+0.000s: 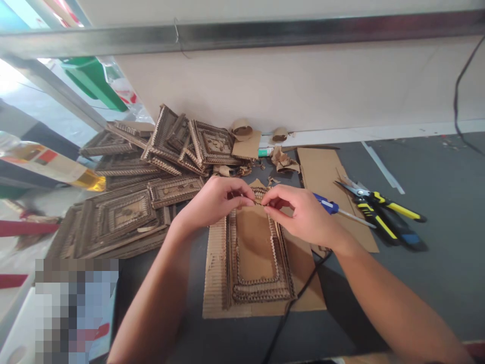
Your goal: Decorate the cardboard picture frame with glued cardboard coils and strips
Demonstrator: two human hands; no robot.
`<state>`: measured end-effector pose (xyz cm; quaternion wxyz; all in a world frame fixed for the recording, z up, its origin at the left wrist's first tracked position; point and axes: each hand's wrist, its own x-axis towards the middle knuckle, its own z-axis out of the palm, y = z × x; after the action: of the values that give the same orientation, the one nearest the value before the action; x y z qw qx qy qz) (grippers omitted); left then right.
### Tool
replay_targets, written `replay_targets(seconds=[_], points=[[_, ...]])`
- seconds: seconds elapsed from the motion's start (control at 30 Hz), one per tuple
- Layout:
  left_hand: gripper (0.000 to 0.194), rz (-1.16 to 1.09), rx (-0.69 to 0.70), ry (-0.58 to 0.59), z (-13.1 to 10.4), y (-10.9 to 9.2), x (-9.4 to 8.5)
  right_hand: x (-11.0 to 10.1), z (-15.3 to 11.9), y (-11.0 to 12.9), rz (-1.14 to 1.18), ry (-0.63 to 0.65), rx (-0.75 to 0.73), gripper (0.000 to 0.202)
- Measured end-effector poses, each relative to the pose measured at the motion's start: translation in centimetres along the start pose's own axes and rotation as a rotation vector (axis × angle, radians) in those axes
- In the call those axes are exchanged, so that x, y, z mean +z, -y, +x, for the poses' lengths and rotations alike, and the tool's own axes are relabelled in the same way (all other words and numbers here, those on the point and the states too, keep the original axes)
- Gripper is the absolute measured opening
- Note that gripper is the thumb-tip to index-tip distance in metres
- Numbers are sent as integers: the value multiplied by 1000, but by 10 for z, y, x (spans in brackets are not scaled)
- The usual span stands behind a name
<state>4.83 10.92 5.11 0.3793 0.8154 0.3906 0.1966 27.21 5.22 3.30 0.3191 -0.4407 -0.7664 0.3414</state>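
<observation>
A rectangular corrugated cardboard frame point(286, 258) lies on a larger cardboard sheet point(215, 273) in front of me. Over its far end, my left hand point(220, 199) and my right hand point(297, 207) meet, fingertips pinched. Between them they hold a small piece of cardboard point(258, 201), partly hidden by the fingers. A blue-handled screwdriver point(329, 203) lies just beyond my right hand. Ridged cardboard strips border the frame's smooth brown middle.
Several finished-looking cardboard panels point(125, 210) are piled at the left. Yellow-and-black snips point(375, 202) rest on the right, near a flat cardboard sheet point(322, 167). Cardboard rolls point(241, 130) stand by the wall. A black cable point(295, 303) crosses the near table.
</observation>
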Motion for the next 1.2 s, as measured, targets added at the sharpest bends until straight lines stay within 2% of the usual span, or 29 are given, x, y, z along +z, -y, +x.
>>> replay_targets(seconds=[0.1,0.33,0.53,0.8,0.87,1.0,1.2], points=[[5,40,5,-115,2,-1,6,1,1,0,-37,-46,-20,8],[11,130,159,-219,6,0,14,2,2,-5,-64,-138,-53,10],[10,132,206,-199,7,3,16,3,3,-8,-61,-156,-52,12],[11,25,188,-124,6,3,17,3,3,-8,-81,-201,-64,10],[15,8,187,-130,6,4,19,3,3,-8,-88,-207,-71,10],[8,17,198,-178,7,5,21,4,3,-8,-94,-204,-87,9],[8,24,244,-197,8,6,22,0,1,-8,-111,-155,-119,9]])
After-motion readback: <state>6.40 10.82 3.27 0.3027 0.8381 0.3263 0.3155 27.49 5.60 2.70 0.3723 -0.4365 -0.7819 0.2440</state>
